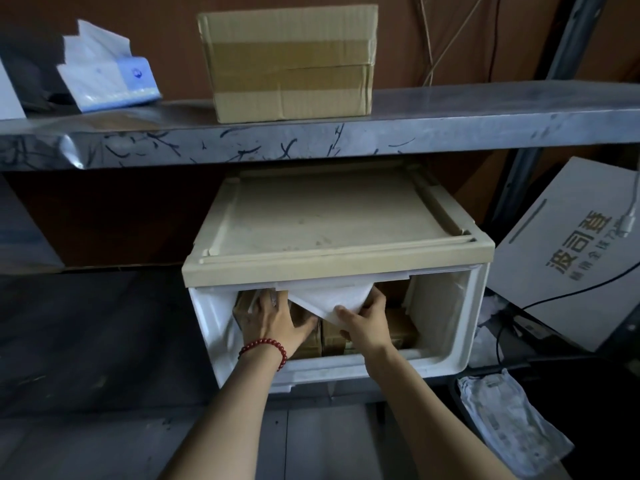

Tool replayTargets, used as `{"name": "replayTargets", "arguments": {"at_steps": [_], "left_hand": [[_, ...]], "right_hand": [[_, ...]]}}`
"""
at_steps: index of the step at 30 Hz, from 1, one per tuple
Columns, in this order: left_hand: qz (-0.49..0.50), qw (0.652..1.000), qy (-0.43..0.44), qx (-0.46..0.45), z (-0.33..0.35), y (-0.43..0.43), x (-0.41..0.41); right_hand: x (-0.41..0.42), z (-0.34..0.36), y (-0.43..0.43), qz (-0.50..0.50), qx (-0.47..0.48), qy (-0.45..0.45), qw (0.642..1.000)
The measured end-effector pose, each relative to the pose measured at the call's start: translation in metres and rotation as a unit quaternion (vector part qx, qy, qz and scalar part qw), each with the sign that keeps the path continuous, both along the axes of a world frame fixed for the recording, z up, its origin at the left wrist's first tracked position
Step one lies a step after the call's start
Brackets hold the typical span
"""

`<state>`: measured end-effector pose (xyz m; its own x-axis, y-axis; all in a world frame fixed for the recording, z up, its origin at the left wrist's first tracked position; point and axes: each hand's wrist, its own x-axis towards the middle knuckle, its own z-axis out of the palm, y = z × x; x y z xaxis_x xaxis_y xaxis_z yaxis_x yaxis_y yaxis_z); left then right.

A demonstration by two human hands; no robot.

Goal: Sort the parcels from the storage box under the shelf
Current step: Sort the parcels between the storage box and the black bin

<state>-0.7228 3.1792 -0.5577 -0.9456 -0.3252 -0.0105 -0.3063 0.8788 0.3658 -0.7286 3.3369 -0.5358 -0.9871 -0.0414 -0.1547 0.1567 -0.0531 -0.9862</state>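
A white storage box (446, 306) with a beige lid (325, 216) stands under the metal shelf (450, 129), its front open. Several brown parcels (401, 327) are stacked inside. My right hand (363, 320) grips a white padded parcel (332, 297) at the box's opening, thumb on its lower corner. My left hand (273, 320), with a red bead bracelet on the wrist, reaches into the box's left side with its fingers spread over a brown parcel (242, 306); whether it grasps the parcel is hidden.
On the shelf above stand a taped cardboard box (291, 60) and a blue-white tissue pack (107, 77). A white printed carton (571, 251) leans at the right with cables across it. A plastic-wrapped bag (509, 417) lies on the floor at lower right.
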Motion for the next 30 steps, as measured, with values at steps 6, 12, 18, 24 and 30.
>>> {"name": "replayTargets", "arguments": {"at_steps": [6, 12, 18, 24, 30], "left_hand": [[0.012, 0.999, -0.035, -0.014, 0.011, 0.010, 0.025], [0.034, 0.998, -0.057, 0.021, 0.027, 0.022, 0.054], [0.050, 0.996, -0.047, 0.049, 0.034, 0.035, 0.083], [0.035, 0.982, 0.015, 0.183, 0.045, 0.053, 0.111], [0.087, 0.914, 0.129, 0.375, 0.053, 0.073, 0.128]], "right_hand": [[0.015, 0.006, 0.020, 0.042, 0.032, -0.081, 0.995], [0.030, 0.016, 0.045, 0.052, 0.053, -0.116, 0.990], [0.050, 0.025, 0.067, 0.036, 0.019, -0.137, 0.990], [0.068, 0.031, 0.088, 0.058, 0.039, -0.184, 0.981], [0.093, 0.033, 0.102, 0.104, 0.111, -0.188, 0.970]]}}
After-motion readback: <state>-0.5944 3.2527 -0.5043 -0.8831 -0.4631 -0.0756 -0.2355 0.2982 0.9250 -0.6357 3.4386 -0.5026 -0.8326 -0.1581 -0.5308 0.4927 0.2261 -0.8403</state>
